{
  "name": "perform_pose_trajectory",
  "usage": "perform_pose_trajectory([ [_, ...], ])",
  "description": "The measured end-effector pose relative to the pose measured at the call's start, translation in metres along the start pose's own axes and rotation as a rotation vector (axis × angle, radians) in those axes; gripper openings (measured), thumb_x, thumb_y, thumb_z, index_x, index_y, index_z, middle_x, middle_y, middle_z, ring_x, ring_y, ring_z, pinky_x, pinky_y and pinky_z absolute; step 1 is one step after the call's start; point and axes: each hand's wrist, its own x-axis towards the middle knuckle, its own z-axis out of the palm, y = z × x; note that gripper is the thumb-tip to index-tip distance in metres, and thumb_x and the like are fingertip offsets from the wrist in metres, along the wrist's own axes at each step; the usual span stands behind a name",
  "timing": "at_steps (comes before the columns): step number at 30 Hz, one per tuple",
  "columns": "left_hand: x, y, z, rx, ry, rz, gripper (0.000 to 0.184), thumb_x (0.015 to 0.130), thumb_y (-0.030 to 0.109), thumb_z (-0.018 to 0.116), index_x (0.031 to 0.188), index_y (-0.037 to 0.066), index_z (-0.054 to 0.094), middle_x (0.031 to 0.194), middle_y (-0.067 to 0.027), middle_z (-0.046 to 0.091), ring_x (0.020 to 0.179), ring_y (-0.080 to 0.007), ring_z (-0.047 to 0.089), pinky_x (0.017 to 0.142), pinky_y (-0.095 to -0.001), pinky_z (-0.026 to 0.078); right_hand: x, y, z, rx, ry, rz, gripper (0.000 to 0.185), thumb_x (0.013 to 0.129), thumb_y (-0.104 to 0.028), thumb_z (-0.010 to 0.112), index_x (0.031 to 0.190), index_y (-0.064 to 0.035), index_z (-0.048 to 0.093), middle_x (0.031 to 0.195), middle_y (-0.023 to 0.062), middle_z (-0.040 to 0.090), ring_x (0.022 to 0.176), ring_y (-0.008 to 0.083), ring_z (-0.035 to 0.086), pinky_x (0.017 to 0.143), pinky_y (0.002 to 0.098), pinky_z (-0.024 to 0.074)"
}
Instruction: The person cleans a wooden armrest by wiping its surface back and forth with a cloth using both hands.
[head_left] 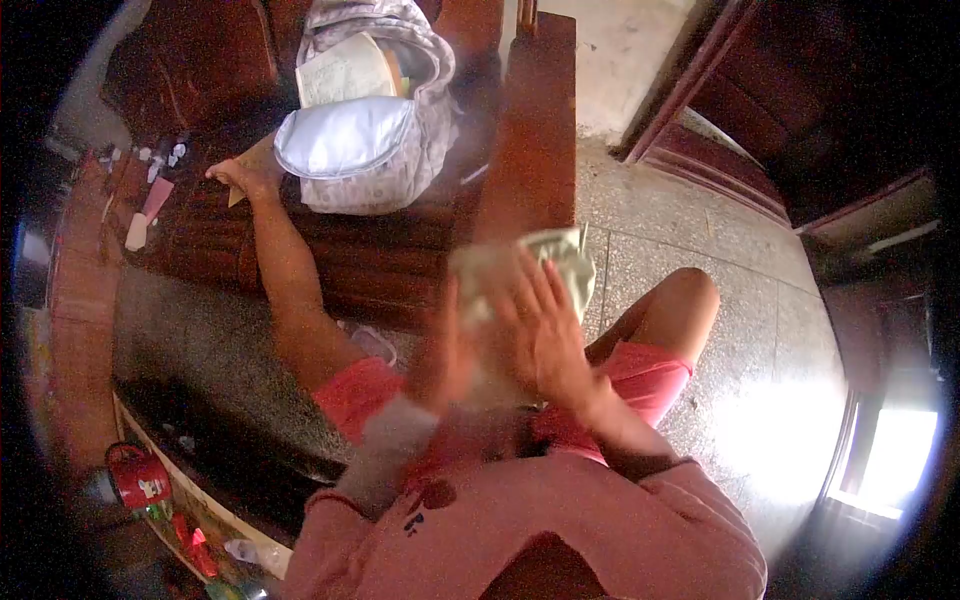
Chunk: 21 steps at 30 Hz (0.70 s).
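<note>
A pale green cloth-like item (565, 262) lies between my thighs, its lower part blurred. My right hand (550, 335) rests against it with the fingers stretched out and flat. On its other side is my left hand (445, 350), smeared by motion, upright near the cloth's left edge. Whether the left fingers grip the cloth cannot be made out. The exact kind of cloth item is also unclear.
An open, pale patterned backpack (375, 185) with a book (348, 72) inside sits on the dark wooden bench (540, 130). My bare foot (250, 180) is on the bench. Paper scraps (150, 215) lie left. A red container (140, 478) stands lower left.
</note>
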Motion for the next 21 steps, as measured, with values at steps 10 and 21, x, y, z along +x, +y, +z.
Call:
perform_pose_trajectory([
  [10, -0.086, 0.012, 0.023, 0.054, 0.004, 0.063, 0.059, 0.08, 0.006, 0.052, 0.133, 0.003, 0.028, 0.135, -0.0245, 0.024, 0.124, -0.0387, 0.027, 0.101, -0.0418, 0.026, -0.084, -0.015, 0.04, 0.199, 0.11, -0.164, 0.056, 0.072, -0.019, 0.053, 0.126, -0.0115, 0.042, 0.132, 0.0109, 0.038, 0.121, 0.0284, 0.037, 0.096, 0.0446, 0.0309],
  [21, 0.054, 0.007, 0.003, 0.063, -0.204, 0.065, 0.06, 0.078, 0.009, 0.055, 0.132, 0.004, 0.029, 0.138, -0.0239, 0.019, 0.128, -0.0399, 0.02, 0.102, -0.044, 0.023, -0.007, 0.039, 0.006, 0.255, 0.089, 0.065, 0.049, 0.079, -0.012, 0.048, 0.125, 0.0016, 0.038, 0.133, 0.0209, 0.031, 0.126, 0.0371, 0.024, 0.103, 0.0484, 0.0208],
])
